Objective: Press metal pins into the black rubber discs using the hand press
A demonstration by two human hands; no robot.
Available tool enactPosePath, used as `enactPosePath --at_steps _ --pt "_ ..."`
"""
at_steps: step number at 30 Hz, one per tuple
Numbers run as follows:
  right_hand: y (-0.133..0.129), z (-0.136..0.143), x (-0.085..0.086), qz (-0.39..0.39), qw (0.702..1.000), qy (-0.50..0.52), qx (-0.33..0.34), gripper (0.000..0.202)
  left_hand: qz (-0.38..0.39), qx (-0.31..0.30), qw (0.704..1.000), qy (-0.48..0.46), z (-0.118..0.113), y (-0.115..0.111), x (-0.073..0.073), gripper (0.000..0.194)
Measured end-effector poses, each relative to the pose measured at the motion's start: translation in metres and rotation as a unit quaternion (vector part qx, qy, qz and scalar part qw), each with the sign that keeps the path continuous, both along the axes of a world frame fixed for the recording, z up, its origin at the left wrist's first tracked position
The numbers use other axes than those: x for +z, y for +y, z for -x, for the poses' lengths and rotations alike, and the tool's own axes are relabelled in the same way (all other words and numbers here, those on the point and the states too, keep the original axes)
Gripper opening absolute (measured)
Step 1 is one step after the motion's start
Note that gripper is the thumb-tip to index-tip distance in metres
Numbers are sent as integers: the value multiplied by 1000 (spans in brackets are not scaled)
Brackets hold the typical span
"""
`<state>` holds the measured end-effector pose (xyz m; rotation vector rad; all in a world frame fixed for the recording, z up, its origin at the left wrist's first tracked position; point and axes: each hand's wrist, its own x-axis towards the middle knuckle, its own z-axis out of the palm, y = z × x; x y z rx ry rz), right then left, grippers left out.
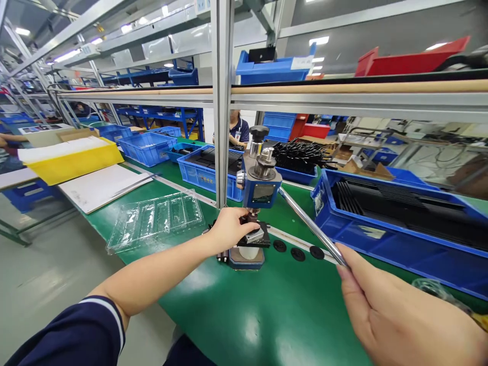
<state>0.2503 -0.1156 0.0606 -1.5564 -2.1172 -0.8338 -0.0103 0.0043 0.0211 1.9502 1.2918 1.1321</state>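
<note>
1. Press [263,190] – blue-bodied, upright on the green table [267,317], its base toward the person.
2. Left hand [231,229]: at the press, thumb and fingers bent about the lower end of the ram [253,215], just above a metal block [254,235]; whether they pinch anything cannot be told.
3. Right hand [400,305]: fingers closed round the end of the slanting lever [312,223].
4. Three black discs [298,254]: in a row, right of the press base.
5. Clear plastic tray [156,218]: on the table, left of the press.
</note>
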Motion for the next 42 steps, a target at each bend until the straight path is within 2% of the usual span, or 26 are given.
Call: enactPosePath --at_steps 2,7,10,13,15,17,20,22,24,27,29,31,37,42 --pt "-2 -1 2 3 999 -42 -10 44 -1 5 1000 -2 -1 0 -1 23" --pt "-4 1 -9 -22 998 -37 -38 44 -9 8 1000 1 -1 1 -3 22" --pt "-7 9 -13 -53 997 -63 -11 45 -8 4 1000 13 0 1 -3 23" --pt "-9 17 -7 -78 996 -47 21 42 -4 4 1000 12 1 2 -3 23" --pt "-7 17 3 -44 999 -18 17 39 -6 7 1000 8 1 2 -4 24" --pt "-2 14 15 37 999 31 18 37 -9 12 1000 7 -1 1 -4 24" --pt "6 6 32 187 975 115 28 41 -11 24 1000 6 -3 1 -4 23" --pt "10 4 34 238 958 157 36 43 -10 26 1000 -1 -4 1 -3 21" --pt "10 5 28 215 961 167 42 41 -12 24 1000 -6 -4 1 -4 19" --pt "6 12 8 114 985 123 29 36 -23 29 999 0 -4 2 -5 20" --pt "4 16 -2 76 993 92 11 37 -26 30 999 3 -3 3 -6 21" --pt "3 17 -6 70 994 85 6 38 -20 27 999 0 -3 3 -7 21" --pt "4 17 -1 74 994 78 21 39 -13 33 999 -10 -4 2 -5 21" --pt "4 25 -18 25 996 81 -8 36 -12 24 1000 -3 -3 2 -6 23"
